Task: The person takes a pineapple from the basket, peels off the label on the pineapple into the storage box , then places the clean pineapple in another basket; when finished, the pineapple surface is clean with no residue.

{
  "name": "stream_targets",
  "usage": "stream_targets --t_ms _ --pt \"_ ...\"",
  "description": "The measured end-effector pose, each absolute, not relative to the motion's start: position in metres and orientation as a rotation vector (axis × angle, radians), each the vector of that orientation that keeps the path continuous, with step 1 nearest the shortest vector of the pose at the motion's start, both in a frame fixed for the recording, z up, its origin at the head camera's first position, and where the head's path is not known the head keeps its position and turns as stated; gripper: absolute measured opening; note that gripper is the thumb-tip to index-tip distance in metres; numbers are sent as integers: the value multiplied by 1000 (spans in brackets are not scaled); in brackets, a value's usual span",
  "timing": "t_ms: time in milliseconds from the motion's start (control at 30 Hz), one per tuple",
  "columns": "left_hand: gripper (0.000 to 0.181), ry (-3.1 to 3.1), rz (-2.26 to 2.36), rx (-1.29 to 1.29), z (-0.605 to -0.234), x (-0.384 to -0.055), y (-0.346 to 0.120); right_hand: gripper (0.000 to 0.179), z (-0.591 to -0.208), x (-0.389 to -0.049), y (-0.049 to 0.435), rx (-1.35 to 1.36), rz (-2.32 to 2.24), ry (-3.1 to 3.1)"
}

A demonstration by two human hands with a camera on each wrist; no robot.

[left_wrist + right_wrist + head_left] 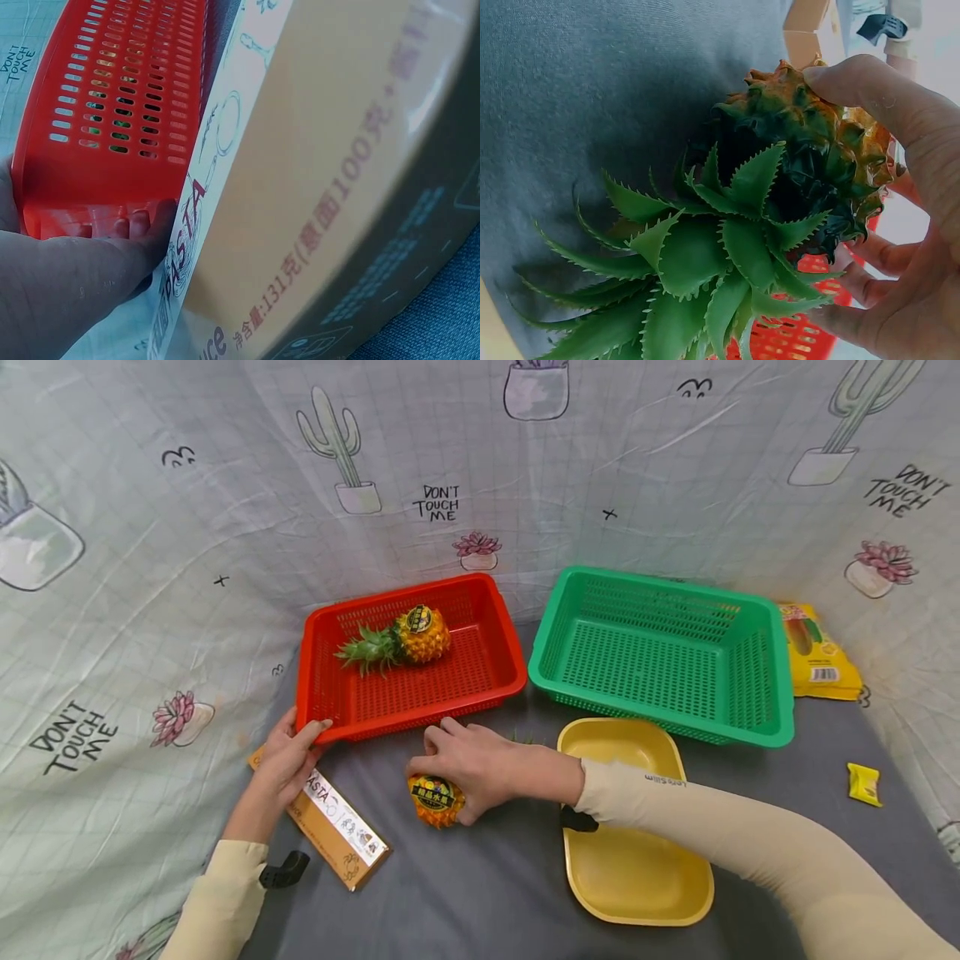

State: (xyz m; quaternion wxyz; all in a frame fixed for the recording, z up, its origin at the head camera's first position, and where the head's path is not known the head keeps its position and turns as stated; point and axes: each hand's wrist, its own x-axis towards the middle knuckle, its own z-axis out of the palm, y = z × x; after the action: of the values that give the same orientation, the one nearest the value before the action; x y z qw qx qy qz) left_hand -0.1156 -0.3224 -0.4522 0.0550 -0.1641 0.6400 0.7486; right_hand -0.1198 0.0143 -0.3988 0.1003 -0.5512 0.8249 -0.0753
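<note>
A small pineapple (437, 800) with a black and gold label lies on the grey cloth, and my right hand (480, 767) grips its body from above. In the right wrist view its spiky green leaves (697, 255) point away from the palm. My left hand (288, 758) holds the near-left corner of the red basket (412, 714), thumb on the rim and fingers beneath. Inside that basket rests another pineapple (424, 639), its crown to the left. Partly under the left wrist lies a brown pasta box (337, 827), which fills much of the left wrist view (300, 180).
A green basket (637, 668) stands right of the red one. In front of it sits a yellow tray (637, 893), partly covered by my right arm. A yellow bag (821, 660) lies behind the green basket's right side, and a small yellow packet (864, 784) farther right.
</note>
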Motion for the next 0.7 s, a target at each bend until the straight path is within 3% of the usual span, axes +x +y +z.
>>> stream_targets --t_ms 700 --pt "58 1952 2284 -465 -457 -115 -322 82 -411 -113 15 -1535 -296 2432"
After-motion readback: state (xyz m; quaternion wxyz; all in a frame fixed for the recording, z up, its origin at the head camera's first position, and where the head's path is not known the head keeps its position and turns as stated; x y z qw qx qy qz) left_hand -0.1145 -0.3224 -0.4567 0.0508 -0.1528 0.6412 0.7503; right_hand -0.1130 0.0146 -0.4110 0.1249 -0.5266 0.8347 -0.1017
